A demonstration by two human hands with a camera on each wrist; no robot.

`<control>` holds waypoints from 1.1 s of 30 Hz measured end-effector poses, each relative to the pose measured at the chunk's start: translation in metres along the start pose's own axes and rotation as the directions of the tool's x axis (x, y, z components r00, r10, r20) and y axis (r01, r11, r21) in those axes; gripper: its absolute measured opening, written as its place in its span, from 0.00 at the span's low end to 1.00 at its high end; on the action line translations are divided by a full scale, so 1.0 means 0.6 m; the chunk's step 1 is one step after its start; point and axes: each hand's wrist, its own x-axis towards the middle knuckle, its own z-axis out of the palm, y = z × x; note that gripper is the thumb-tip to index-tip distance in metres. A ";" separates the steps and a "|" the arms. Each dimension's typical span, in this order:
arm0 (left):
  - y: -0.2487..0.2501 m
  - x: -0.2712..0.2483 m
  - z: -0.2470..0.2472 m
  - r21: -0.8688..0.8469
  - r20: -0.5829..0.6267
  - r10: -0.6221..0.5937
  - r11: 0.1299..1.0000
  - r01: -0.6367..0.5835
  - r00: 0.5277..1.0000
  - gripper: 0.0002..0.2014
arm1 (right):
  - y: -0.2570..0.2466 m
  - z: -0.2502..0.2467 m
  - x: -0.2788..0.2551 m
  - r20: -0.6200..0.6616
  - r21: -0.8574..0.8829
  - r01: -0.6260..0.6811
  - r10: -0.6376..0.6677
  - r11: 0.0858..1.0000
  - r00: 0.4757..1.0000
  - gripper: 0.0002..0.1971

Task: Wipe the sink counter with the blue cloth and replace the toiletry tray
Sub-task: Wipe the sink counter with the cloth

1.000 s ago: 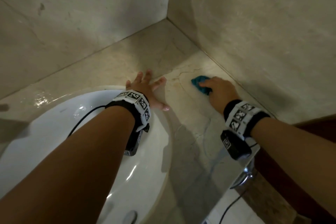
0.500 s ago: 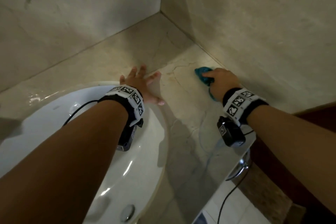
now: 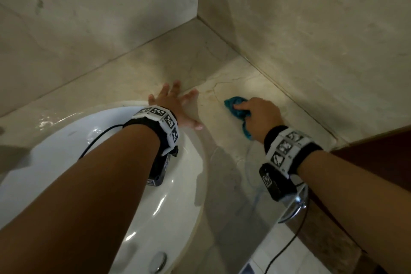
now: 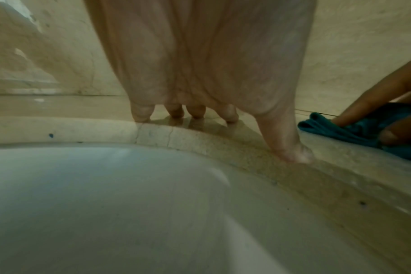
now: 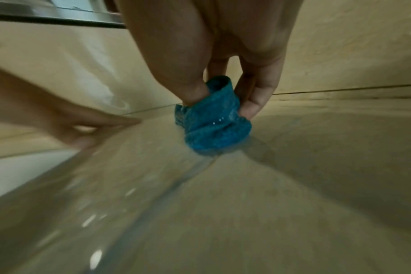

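My right hand (image 3: 258, 113) grips the bunched blue cloth (image 3: 235, 108) and presses it on the beige marble counter (image 3: 226, 144), near the right wall. In the right wrist view the thumb and fingers pinch the cloth (image 5: 214, 122) against the wet stone. My left hand (image 3: 175, 104) lies flat with fingers spread on the counter just behind the rim of the white sink (image 3: 66, 151). From the left wrist view its fingertips (image 4: 176, 113) touch the stone, and the cloth (image 4: 354, 128) shows at the right. No toiletry tray is in view.
Marble walls (image 3: 311, 40) meet in a corner behind the counter. The sink drain (image 3: 159, 261) is at the bottom. A chrome handle (image 3: 295, 204) hangs below the counter's front edge, beside a dark wooden panel (image 3: 378, 158). A wet streak (image 5: 176, 183) trails behind the cloth.
My right hand has slid the cloth a little across the counter, away from the right wall and toward me. The left hand has stayed planted by the sink rim.
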 end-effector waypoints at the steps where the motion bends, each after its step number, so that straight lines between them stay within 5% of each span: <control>1: 0.000 0.001 0.000 0.003 -0.003 0.001 1.000 -0.001 1.000 0.54 | -0.011 0.011 -0.018 0.017 0.015 0.054 -0.054 0.998 0.998 0.23; 6: 0.000 0.002 0.002 0.033 0.001 0.007 0.999 -0.007 1.000 0.55 | -0.046 0.064 -0.107 0.201 0.006 0.321 -0.315 0.947 0.928 0.26; 8: 0.002 -0.002 0.002 0.027 0.003 0.008 1.000 -0.008 1.000 0.54 | -0.038 0.056 -0.095 0.202 0.022 0.327 -0.324 0.945 0.924 0.25; 10: 0.003 -0.008 0.004 0.023 -0.007 0.012 1.000 -0.012 1.000 0.53 | -0.022 0.045 -0.065 0.074 0.055 0.289 -0.292 0.956 0.953 0.25; 14: 0.004 -0.022 0.012 0.038 -0.046 0.023 0.999 -0.022 0.999 0.51 | -0.017 0.020 -0.031 -0.030 0.038 0.015 -0.013 0.999 0.999 0.23; 21: 0.012 -0.031 0.006 0.048 -0.016 -0.001 0.999 0.002 1.000 0.57 | -0.069 0.035 -0.120 0.241 0.090 0.248 -0.263 0.965 0.934 0.24; 24: 0.012 -0.028 0.007 0.024 -0.017 -0.001 1.000 0.002 1.000 0.56 | -0.043 0.001 -0.089 0.169 0.230 0.135 -0.176 0.964 0.970 0.24; 28: 0.009 -0.019 0.011 -0.007 -0.016 -0.013 1.000 0.013 1.000 0.56 | 0.009 -0.036 0.015 -0.032 0.105 -0.029 0.032 0.994 0.999 0.23; 33: 0.008 -0.009 0.016 0.003 -0.005 -0.023 1.000 0.023 1.000 0.57 | 0.036 -0.051 0.105 -0.015 0.014 -0.184 0.184 0.983 0.983 0.24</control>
